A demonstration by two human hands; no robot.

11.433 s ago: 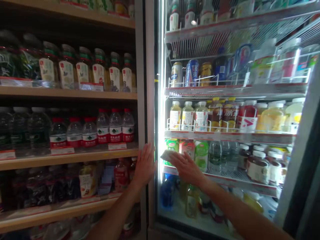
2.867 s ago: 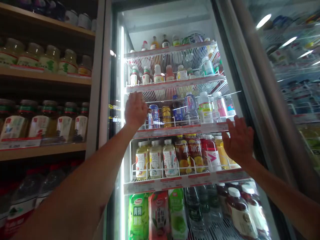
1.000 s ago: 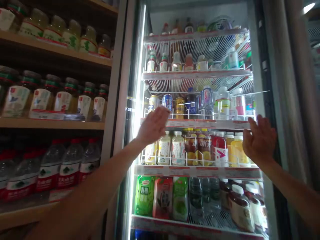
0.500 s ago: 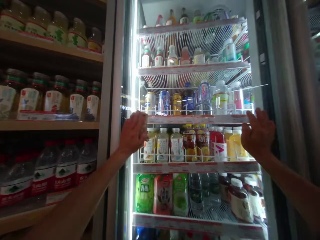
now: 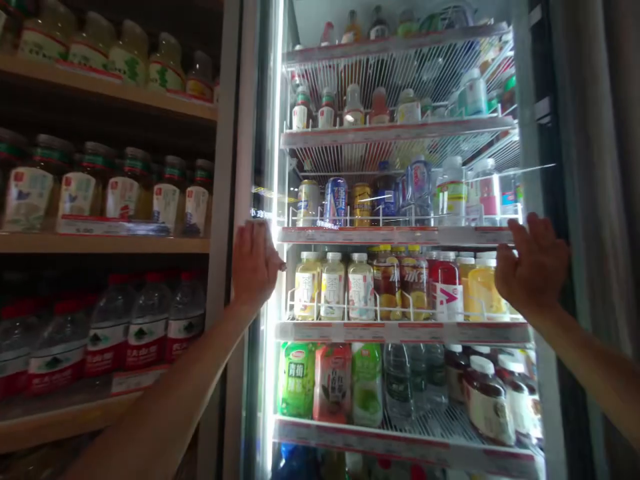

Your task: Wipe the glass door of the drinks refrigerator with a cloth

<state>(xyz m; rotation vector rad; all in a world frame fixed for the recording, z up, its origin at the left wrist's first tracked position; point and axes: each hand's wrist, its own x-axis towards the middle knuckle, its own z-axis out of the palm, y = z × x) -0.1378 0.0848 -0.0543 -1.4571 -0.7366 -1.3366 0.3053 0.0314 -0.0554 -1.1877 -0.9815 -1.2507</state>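
A lit drinks cooler with a glass door [image 5: 260,120] stands in front of me. My left hand [image 5: 256,263] is raised at the left edge of the door, palm forward, fingers stretched up. It holds nothing; whether the palm presses on the door cannot be seen. My right hand [image 5: 534,267] is up at the cooler's right side, fingers apart and bare. Just left of it stand yellow juice bottles [image 5: 485,287]. Nearer my left hand are pale tea bottles [image 5: 333,287] on the same wire-fronted shelf [image 5: 400,331].
Cans [image 5: 336,200] and clear bottles fill the shelf above. Below stand a green drink carton [image 5: 297,380], water bottles and dark bottles with white caps [image 5: 487,400]. At left, a wooden shelf [image 5: 105,243] carries jars and red-capped water bottles [image 5: 145,327].
My left hand has shifted left, from before the tea bottles to the door's edge, and its fingers have straightened. My right hand stays beside the cooler's right edge. The view has moved slightly.
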